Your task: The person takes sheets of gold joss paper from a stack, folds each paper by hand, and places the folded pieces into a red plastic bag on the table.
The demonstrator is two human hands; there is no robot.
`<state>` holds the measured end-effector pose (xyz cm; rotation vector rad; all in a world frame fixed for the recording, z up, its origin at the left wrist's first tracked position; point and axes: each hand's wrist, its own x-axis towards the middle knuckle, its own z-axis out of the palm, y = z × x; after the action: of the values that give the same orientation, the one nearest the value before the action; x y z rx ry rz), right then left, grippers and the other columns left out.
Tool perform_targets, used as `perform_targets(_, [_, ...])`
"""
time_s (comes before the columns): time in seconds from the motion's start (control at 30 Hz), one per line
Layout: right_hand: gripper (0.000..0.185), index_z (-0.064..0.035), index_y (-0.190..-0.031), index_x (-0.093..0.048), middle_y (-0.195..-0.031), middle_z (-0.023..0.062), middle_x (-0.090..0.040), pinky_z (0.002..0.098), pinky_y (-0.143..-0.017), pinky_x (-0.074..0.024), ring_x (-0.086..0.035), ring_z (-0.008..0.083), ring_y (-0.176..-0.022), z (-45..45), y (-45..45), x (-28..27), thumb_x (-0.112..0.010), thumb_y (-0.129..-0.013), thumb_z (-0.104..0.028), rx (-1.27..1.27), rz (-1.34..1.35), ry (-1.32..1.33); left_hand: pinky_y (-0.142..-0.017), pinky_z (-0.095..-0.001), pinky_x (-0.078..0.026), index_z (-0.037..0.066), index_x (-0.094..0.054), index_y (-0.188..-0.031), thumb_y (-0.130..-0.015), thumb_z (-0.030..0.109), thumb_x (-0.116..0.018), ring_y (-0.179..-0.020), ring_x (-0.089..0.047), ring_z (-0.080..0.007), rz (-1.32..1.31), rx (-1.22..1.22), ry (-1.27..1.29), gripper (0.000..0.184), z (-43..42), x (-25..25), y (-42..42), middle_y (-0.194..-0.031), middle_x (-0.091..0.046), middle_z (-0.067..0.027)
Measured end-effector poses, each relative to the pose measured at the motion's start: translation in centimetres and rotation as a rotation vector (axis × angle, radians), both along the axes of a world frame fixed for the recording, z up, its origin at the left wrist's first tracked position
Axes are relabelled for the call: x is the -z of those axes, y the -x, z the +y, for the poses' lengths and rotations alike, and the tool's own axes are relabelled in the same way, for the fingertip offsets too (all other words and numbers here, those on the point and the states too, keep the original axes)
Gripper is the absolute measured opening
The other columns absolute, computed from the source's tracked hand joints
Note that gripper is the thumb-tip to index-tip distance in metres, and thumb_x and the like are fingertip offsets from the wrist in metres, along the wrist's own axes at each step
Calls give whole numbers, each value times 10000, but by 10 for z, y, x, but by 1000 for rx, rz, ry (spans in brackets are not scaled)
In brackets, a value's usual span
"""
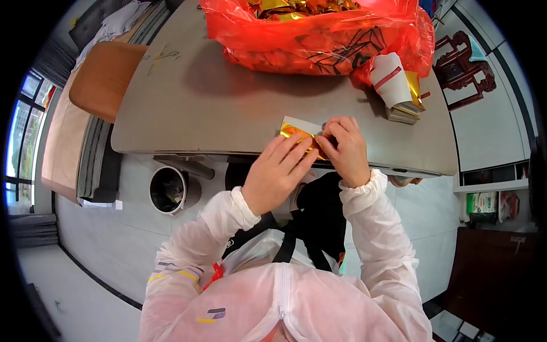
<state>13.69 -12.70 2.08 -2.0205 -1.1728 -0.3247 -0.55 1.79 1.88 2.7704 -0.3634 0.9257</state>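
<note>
A gold foil sheet with a pale border [296, 130] lies at the table's front edge. My left hand [279, 168] rests on its near left part, fingers spread and flat. At the sheet's right side is my right hand [345, 149], its fingers bent together in a pinch; what is between the fingertips is too small to tell. Beyond my right hand stands a stack of gold and white paper [405, 108], with a white wrap marked by a red stripe [391, 78] on top.
A red plastic bag [319, 45] full of gold foil pieces sits at the far side of the table [188, 108]. An orange-brown chair [105, 80] is at the left. Below the table edge stands a waste bin [168, 190]. A carved wooden chair [462, 71] is at the right.
</note>
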Motion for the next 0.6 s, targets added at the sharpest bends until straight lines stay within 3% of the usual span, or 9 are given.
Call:
perform_targets(0.07, [124,-41,-810,-620,-899,96,-600,399,-714,-477,-569,315,-840,1,1,-1,-717,-764,-103,11,13,36,-1067,-462,-418,56,-628,-1227,-802,131,-687,-1263,-510,-306,54,-24,-8,436,-6,9,7,-1335,-564,-111])
perform_targets(0.33, [204,-59,-997,-689,-998,125,-609,387,-764,-511,-609,315,-921,-4,-4,-4,-696,-800,-110,-54,63,85,-1087,-459,-389,101,-579,-1328,-781,164,-718,-1275,-499,-299,114,-66,-63,568,-3,12,7,-1366,-546,-86])
perform_targets(0.6, [182,-51,-990,-691,-980,131,-615,391,-732,-527,-629,330,-860,-3,-5,-4,-658,-813,-28,-33,71,67,-1108,-465,-356,134,-559,-1358,-783,167,-716,-1316,-466,-308,128,-79,-79,597,-1,15,4,-1412,-513,-76])
